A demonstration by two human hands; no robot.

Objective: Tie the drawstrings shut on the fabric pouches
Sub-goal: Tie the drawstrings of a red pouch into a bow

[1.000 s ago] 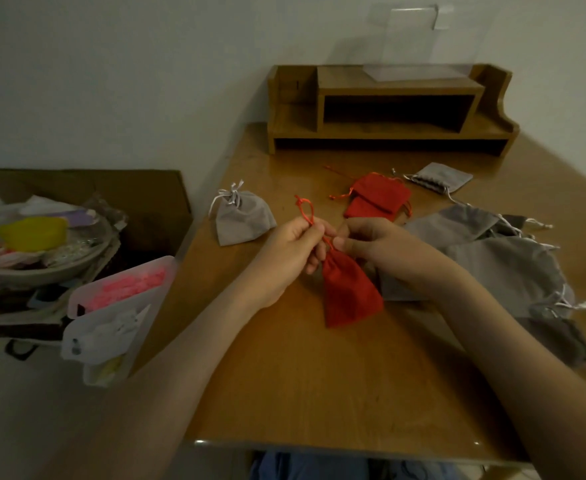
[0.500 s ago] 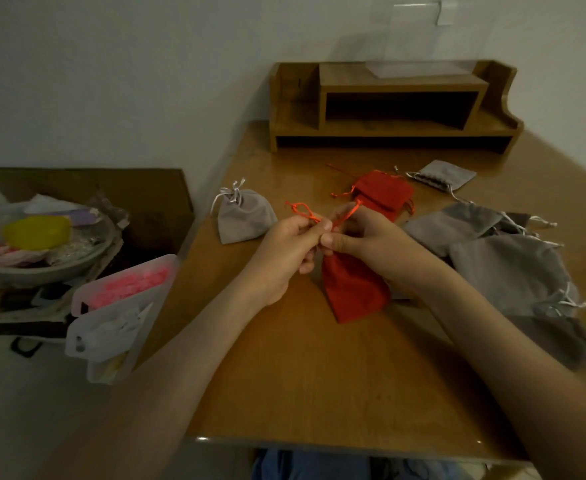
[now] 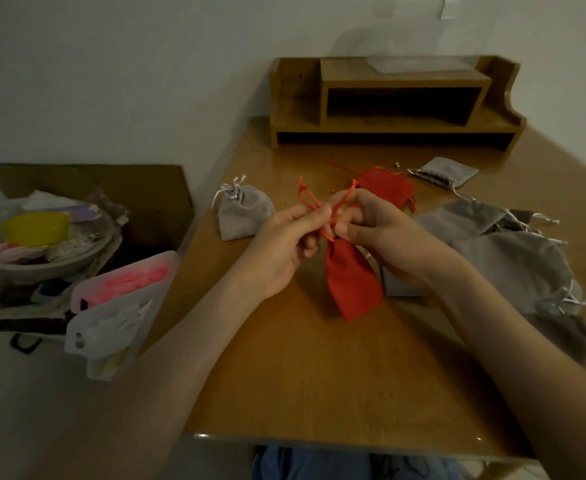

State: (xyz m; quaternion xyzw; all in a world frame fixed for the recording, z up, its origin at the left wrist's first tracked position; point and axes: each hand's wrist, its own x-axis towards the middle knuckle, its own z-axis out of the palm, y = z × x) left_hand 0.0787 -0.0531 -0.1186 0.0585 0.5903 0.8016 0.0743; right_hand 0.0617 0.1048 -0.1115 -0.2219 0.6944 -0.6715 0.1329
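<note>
Near the middle of the counter (image 3: 319, 375) our red pouch (image 3: 352, 278) runs its long axis from 11 to 5 o'clock, with the gathered neck pointing to 11 and the closed bottom to 5. Our left hand (image 3: 281, 251) curls its fingers (image 3: 314, 216) tight, pinching a loop of the red drawstring (image 3: 306, 199). Our right hand (image 3: 388, 240) pinches the other strand at the neck, its remaining fingers loosely spread. A tied grey pouch (image 3: 243, 213) sits at 10 o'clock.

Right hand (image 3: 388, 240) partly covers the top of the red pouch (image 3: 353, 285).
</note>
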